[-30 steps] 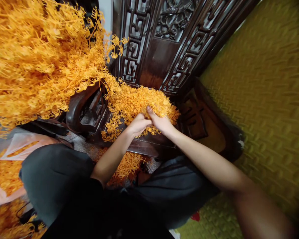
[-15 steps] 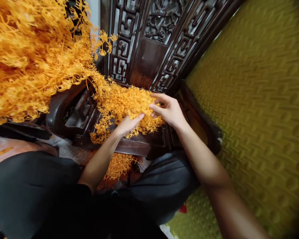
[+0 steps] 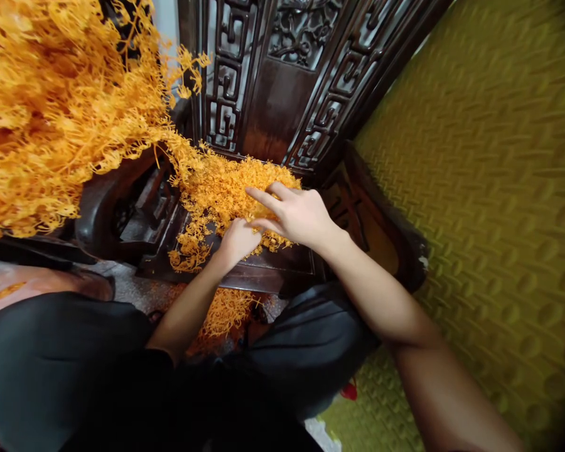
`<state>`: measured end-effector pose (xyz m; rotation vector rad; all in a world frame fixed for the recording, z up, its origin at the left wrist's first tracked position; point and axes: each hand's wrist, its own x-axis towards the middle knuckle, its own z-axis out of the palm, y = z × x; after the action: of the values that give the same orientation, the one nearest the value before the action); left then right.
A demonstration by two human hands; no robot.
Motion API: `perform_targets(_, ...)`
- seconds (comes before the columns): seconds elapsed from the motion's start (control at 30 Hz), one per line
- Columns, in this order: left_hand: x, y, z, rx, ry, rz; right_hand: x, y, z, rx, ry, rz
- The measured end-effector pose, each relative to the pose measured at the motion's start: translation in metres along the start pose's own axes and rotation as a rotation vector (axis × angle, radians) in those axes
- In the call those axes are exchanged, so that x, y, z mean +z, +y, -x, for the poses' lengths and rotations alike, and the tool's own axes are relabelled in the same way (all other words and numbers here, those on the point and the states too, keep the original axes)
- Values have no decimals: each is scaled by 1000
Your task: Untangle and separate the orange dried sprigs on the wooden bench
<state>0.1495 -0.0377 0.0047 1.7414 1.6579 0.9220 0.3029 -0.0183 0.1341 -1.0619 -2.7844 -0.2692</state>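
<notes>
1. I see spindly orange sprigs point(image 3: 226, 182) heaped on a glossy, carved wooden chair point(image 3: 282, 100).
2. Right hand point(image 3: 301, 216): fingers spread over them.
3. Left hand point(image 3: 236, 243): curled; I cannot tell whether it pinches any.

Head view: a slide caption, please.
Left hand and right hand at a pile of orange pieces on a dark wooden chair.

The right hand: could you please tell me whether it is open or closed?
Open: the right hand has thumb and fingers apart, near the orange pile.
</notes>
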Motion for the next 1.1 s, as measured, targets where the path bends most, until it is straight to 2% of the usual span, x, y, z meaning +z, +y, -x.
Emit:
perform_targets(0.03, -3, 1, 1, -25, -1, -55, 2, 2, -3, 5, -43, 20)
perform_targets(0.1, -11, 4, 3, -67, -19, -189, 8, 12, -9, 20, -51, -20)
perform_targets(0.27, -28, 12, 7, -20, -106, -425, 26, 54, -16, 125, 85, -344)
perform_targets(0.33, -33, 6, 9, -25, -144, -439, 32, 80, -14, 269, 164, -387)
perform_targets(0.47, -39, -20, 13, -95, -114, -439, 50, 129, -4, 779, 505, -389)
perform_targets(0.5, -38, -26, 15, -79, -90, -430, 56, 134, -2, 834, 512, -410)
perform_targets(0.53, -36, -31, 16, -47, -66, -416, 63, 134, 0, 847, 459, -455)
perform_targets(0.6, -30, -39, 17, 25, -17, -360, 76, 123, -1, 793, 336, -578)
perform_targets(0.67, -23, -44, 15, 60, 31, -302, 83, 100, -6, 717, 287, -751)
perform_targets(0.8, -15, -49, 9, 65, 63, -253, 67, 58, -20, 568, 272, -1050)
perform_targets(0.87, -14, -49, 7, 96, 66, -248, 54, 45, -22, 482, 248, -1019)
perform_targets(0.97, -15, -46, 6, 147, 36, -276, 42, 28, -21, 326, 223, -822)
perform_targets(1.1, -17, -37, 9, 106, 10, -403, 47, 4, -18, 247, 131, -560)
